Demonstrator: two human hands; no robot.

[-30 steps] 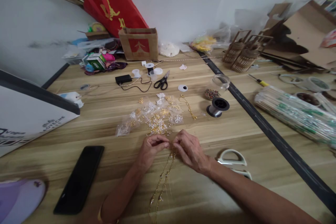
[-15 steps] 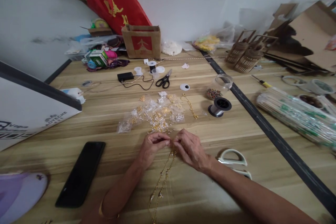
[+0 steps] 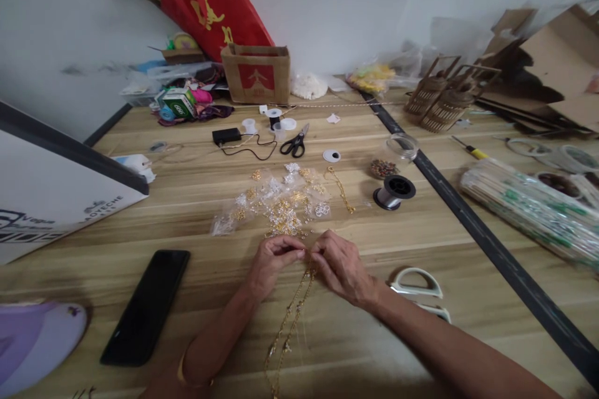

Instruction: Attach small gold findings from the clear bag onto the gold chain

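Note:
A gold beaded chain (image 3: 294,318) hangs from between my two hands and runs down the table toward the lower edge. My left hand (image 3: 275,260) pinches one part at its upper end with thumb and forefinger. Close against it, my right hand (image 3: 340,266) is closed in a pinch on the same end; the small part between the fingertips is too tiny to make out. Just beyond my fingers lies a heap of gold and silver beads and findings (image 3: 283,218), some in clear bags. A short gold chain (image 3: 341,192) lies to its right.
White-handled scissors or pliers (image 3: 416,283) lie partly under my right forearm. A black phone (image 3: 146,308) is left of my left arm. Farther back are a wire spool (image 3: 394,192), a glass jar (image 3: 401,146), black scissors (image 3: 294,143) and a paper bag (image 3: 256,75). A white box (image 3: 65,193) stands at left.
The whole view has shifted slightly, with the scene sitting a little farther right. Both hands keep their pinch at the chain's upper end.

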